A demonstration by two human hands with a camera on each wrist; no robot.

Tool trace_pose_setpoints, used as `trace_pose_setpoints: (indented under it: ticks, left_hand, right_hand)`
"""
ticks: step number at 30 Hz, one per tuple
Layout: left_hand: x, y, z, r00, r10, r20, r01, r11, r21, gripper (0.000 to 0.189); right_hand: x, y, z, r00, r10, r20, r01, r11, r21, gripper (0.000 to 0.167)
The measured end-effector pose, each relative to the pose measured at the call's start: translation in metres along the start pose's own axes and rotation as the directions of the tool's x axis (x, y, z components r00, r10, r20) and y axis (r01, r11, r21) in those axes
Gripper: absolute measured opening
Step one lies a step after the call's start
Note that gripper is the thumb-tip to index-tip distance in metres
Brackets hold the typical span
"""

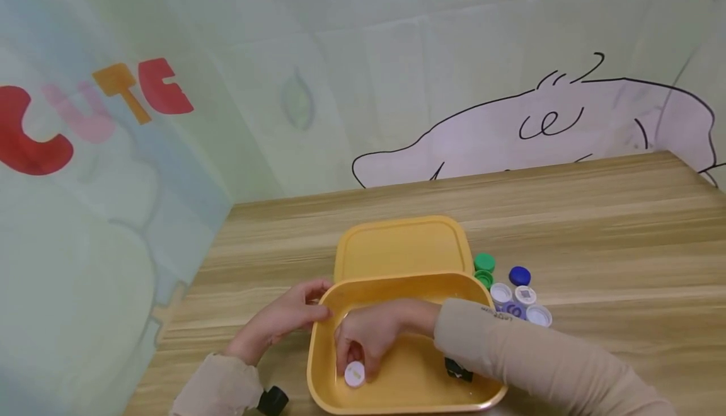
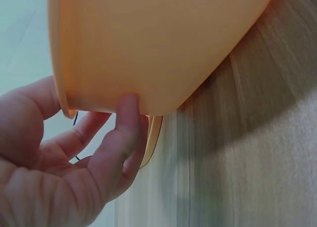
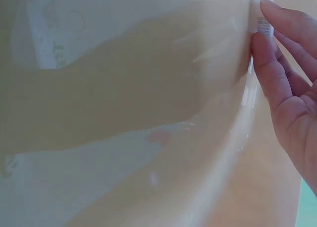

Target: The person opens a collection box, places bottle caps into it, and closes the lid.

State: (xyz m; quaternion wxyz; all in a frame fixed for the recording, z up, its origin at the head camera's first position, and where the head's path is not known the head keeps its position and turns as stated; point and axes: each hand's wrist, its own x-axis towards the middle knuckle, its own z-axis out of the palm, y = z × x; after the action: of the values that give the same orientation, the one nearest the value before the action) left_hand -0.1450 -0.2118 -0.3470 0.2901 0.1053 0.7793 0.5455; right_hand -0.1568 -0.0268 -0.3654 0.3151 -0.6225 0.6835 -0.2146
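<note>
A yellow plastic box (image 1: 416, 375) stands on the wooden table, its open side up. My left hand (image 1: 292, 312) grips its left rim; in the left wrist view the thumb is over the rim and the fingers touch the outer wall (image 2: 148, 48). Inside the box, my right hand (image 1: 371, 334) pinches a white bottle cap (image 1: 355, 375) near the front left corner. Small print shows on the side of that cap (image 3: 262, 26) in the right wrist view. The right forearm hides part of the box's right side.
Behind the box lies a yellow lid (image 1: 405, 249). To its right are several loose caps: green ones (image 1: 484, 261), a dark blue one (image 1: 520, 276), white ones (image 1: 538, 316) and a purplish one (image 1: 513, 310). A printed cloth (image 1: 340, 88) hangs beyond the table's back edge.
</note>
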Motion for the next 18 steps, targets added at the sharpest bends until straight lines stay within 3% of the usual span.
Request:
trace_pose_setpoints:
  ticks: [13,18]
  left_hand:
    - [-0.002,0.000,0.001,0.999,-0.019,-0.030,0.018,1.000,-0.020,0.044]
    - [-0.002,0.003,0.002,0.998,-0.030,-0.059,0.029,0.999,-0.014,0.046]
  right_hand:
    - [-0.006,-0.005,-0.006,1.000,-0.006,-0.012,0.006,1.000,-0.003,0.038]
    - [-0.018,-0.009,-0.018,0.998,0.000,-0.064,0.002,1.000,0.031,0.034]
